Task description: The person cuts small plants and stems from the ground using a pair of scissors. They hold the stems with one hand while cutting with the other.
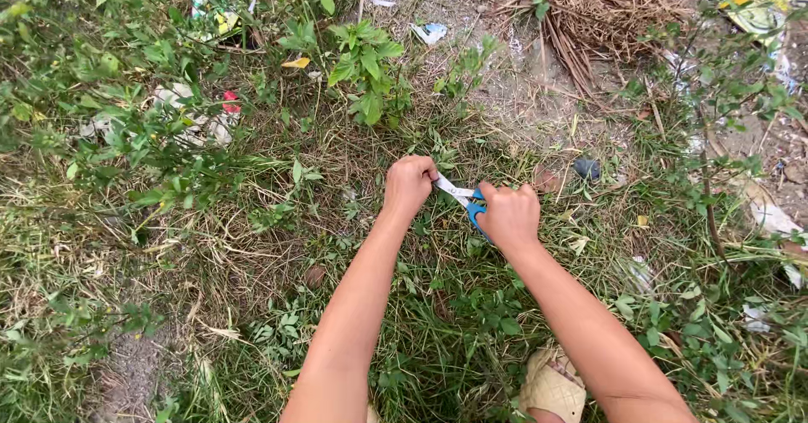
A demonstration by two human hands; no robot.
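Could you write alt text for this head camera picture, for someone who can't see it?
Seen from above, a right hand works blue-handled scissors whose blades point at a closed left hand that seems to grip grass. Weeds, dry stalks and scraps of litter lie around; a tan sandal shows below.

We see only discarded wrappers scattered in the weeds. A crumpled white wrapper with a red patch point(195, 113) lies among the leaves at the left. A green and yellow packet point(212, 12) sits half hidden near the top left. A small pale blue scrap point(430, 31) rests on bare soil at top centre. A yellow patterned bag point(755, 2) fills the top right corner.
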